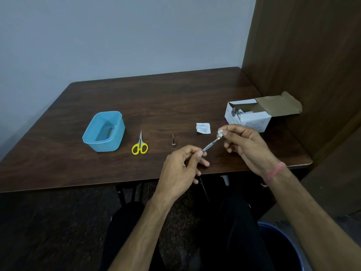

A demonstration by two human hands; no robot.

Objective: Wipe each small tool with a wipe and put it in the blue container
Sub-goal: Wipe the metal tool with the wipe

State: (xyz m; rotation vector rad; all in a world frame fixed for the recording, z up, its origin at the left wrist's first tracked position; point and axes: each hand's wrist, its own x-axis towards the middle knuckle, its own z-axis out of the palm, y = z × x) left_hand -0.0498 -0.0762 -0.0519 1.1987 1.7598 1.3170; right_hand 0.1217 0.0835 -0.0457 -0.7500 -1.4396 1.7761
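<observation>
- Left hand (181, 165): fingers curled, pinching metal tool (210, 145) at its lower end.
- Right hand (244, 145), at 2 o'clock: fingertips pinch wipe (220, 134) around tool's tip.

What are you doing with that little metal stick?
A person is cleaning small tools. The left hand pinches a thin metal tool, and the right hand rubs a small white wipe on its tip. On the table, the yellow scissors and the small tweezers lie untouched. Something already sits in the blue container. A torn wipe packet lies near the open box.
</observation>
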